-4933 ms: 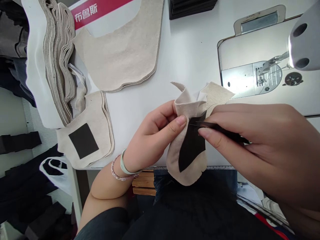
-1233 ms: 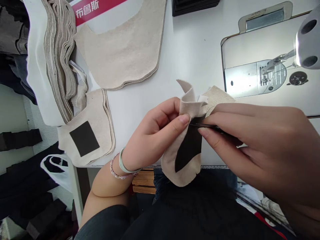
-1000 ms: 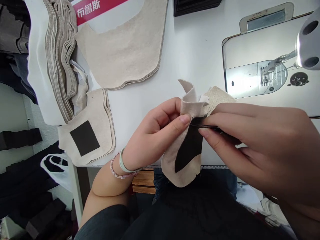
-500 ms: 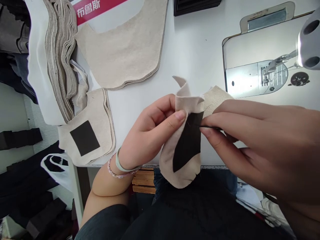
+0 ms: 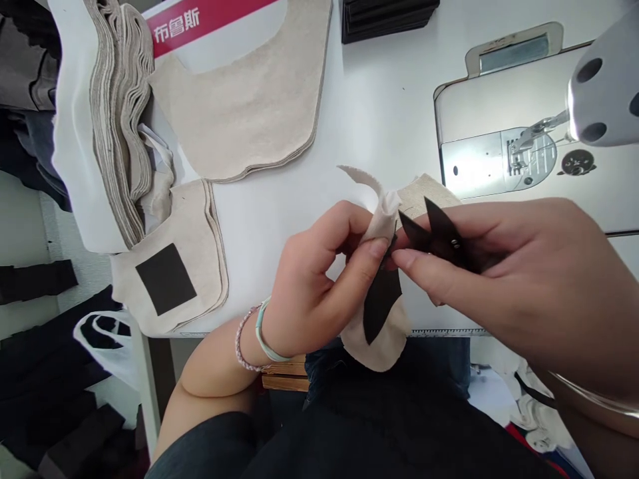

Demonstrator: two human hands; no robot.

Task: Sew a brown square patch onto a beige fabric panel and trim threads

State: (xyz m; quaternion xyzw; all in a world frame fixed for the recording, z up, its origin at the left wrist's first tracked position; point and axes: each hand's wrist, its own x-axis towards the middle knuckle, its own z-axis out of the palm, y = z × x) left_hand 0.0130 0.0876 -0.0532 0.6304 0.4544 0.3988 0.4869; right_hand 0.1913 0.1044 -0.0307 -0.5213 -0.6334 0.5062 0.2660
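Observation:
My left hand (image 5: 319,279) is closed on a beige fabric piece (image 5: 379,352), its thumb pressing a folded part near the top. A black patch (image 5: 382,303) lies on that piece, which hangs over the table's front edge. My right hand (image 5: 499,266) is closed around black thread snips (image 5: 439,229); their two pointed blades stand apart and aim up and left. The right thumb and fingertip meet at the patch's upper edge, beside the left thumb. Whether they pinch a thread there, I cannot tell. Another beige piece (image 5: 429,189) lies partly behind the right hand.
A sewing machine (image 5: 539,146) stands at the right. Stacked beige fabric pieces (image 5: 249,106) lie at the back left, next to a thick folded pile (image 5: 114,120). Front left lies a beige piece with a black square patch (image 5: 166,279). A black stack (image 5: 389,16) sits at the back.
The snips' blades have swung into view, pointing away from the fabric. My left hand has shifted right and turned the fabric, folding its top. Right fingertips have moved in close to the left thumb.

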